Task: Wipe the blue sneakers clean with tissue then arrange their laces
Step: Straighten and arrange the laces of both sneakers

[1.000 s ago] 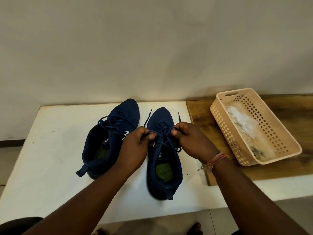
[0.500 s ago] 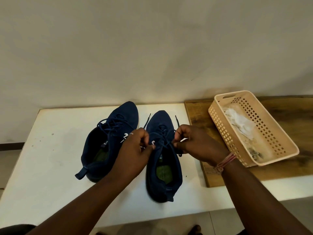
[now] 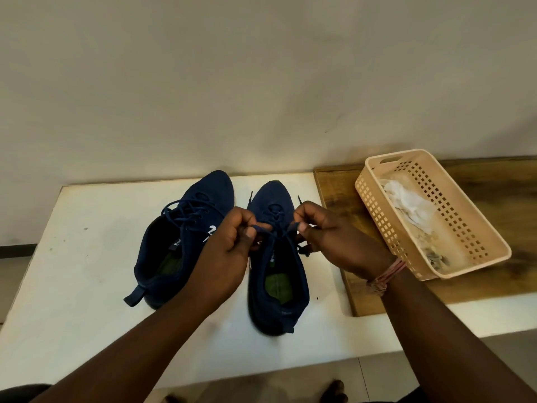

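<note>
Two navy blue sneakers stand side by side on the white table (image 3: 87,286), toes toward the wall. The left sneaker (image 3: 180,245) has its laces looped loosely over the tongue. Over the right sneaker (image 3: 276,289) both my hands work the lace (image 3: 276,231). My left hand (image 3: 229,251) pinches one strand between thumb and forefinger. Just right of the tongue, my right hand (image 3: 328,237) pinches the other strand. The two strands cross between my hands above the tongue. Lace ends stick out beside the toe.
A peach perforated plastic basket (image 3: 476,228) sits on a wooden board (image 3: 343,193) at the right, with crumpled white tissue (image 3: 406,205) and some dirty bits inside. A plain wall rises behind the table. The floor and my foot show below the table's front edge.
My hands have drawn slightly apart and pulled the lace strands taut across the right sneaker's tongue. The sneakers and the basket have not moved on the table.
</note>
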